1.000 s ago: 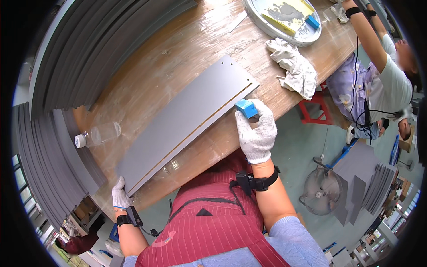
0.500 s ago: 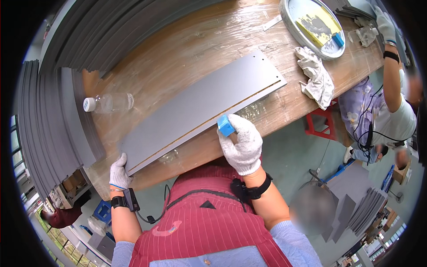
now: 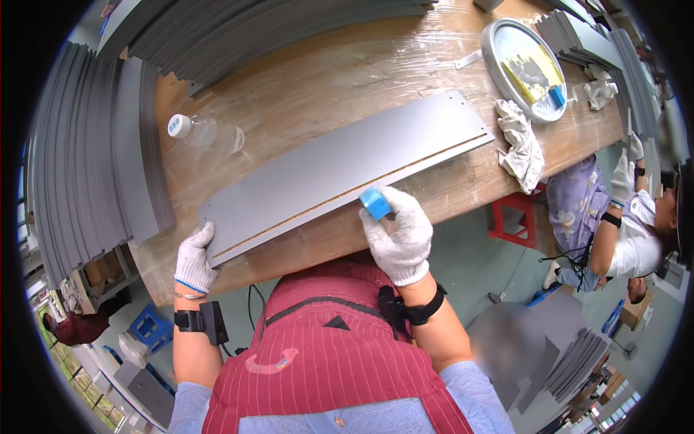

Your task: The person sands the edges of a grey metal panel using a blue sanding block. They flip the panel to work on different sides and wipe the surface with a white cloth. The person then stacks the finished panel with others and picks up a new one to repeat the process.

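Observation:
A long grey panel (image 3: pixel 340 159) lies slantwise on the wooden table, with a narrow brown groove along its near edge and small holes at its ends. My left hand (image 3: pixel 195 259), in a white knit glove, is closed on the panel's near left corner, thumb on top; the fingers underneath are hidden. My right hand (image 3: pixel 402 239), gloved the same way, pinches a small blue block (image 3: pixel 375 203) between thumb and fingers. The block is by the panel's near edge, around mid-length; whether it touches the panel I cannot tell.
A clear bottle (image 3: pixel 213 135) lies beyond the panel. Grey panel stacks (image 3: pixel 79 159) stand at left and far side. At right are a crumpled white rag (image 3: pixel 522 145) and a round tub lid (image 3: pixel 499 72) bearing a yellow sponge and blue block. A co-worker (image 3: pixel 629 231) stands farther right.
My view has turned slightly, shifting the whole scene. The panel seems a little nearer the rag. My hands keep their holds. The co-worker's raised arm has come down.

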A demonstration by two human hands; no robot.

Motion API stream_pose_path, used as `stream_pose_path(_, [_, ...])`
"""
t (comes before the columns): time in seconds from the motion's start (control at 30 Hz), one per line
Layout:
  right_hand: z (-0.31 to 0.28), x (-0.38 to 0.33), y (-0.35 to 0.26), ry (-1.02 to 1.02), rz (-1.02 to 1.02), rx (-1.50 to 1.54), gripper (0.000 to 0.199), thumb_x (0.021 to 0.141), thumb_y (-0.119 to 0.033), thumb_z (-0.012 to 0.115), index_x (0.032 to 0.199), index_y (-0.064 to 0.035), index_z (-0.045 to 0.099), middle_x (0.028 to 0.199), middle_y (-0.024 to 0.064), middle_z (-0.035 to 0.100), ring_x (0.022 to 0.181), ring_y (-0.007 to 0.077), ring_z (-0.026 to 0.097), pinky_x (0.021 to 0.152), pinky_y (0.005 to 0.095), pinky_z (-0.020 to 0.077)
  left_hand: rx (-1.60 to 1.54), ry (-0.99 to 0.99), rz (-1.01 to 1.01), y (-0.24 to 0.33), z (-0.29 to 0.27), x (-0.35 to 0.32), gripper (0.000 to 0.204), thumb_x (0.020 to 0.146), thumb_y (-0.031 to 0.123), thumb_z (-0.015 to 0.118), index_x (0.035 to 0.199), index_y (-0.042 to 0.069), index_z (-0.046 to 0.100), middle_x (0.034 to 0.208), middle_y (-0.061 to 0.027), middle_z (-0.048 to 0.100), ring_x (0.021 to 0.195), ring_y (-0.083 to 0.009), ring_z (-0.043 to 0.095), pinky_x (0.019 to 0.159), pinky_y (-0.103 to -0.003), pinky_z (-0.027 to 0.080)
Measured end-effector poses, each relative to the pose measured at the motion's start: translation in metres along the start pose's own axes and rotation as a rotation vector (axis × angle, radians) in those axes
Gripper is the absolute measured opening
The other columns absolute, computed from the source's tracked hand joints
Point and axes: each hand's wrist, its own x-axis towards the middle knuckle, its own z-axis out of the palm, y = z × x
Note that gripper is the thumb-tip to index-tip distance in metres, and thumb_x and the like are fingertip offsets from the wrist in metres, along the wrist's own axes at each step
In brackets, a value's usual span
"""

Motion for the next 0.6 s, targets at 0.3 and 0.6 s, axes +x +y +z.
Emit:
stream_pose_path(0.3, [-0.025, 0.031, 0.02, 0.303, 0.285, 0.005, 0.039, 0.084, -0.001, 0.076, 0.119, -0.0003, 0.058, 0.104, 0.0071, 0.067, 0.085, 0.0121, 0.065, 0.078, 0.0271, 0.0543, -0.069, -0.149, 0.01, 0.032, 0.023, -0.034, 0.041, 0.096, 0.02, 0.058, 0.132, 0.001, 0.051, 0.117, -0.0139, 0.065, 0.104, -0.0281, 0.068, 0.086, -0.043, 0.06])
stream_pose_path(0.6, [0.031, -0.006, -0.104, -0.031, -0.079, 0.168, 0.043, 0.077, -0.003, 0.08, 0.116, -0.0027, 0.061, 0.1, 0.0124, 0.069, 0.087, 0.0243, 0.068, 0.079, 0.033, 0.0545, -0.12, -0.294, 0.085, 0.054, 0.035, -0.062, 0.047, 0.093, 0.017, 0.059, 0.136, 0.001, 0.047, 0.117, -0.0175, 0.063, 0.101, -0.0304, 0.069, 0.078, -0.043, 0.064])
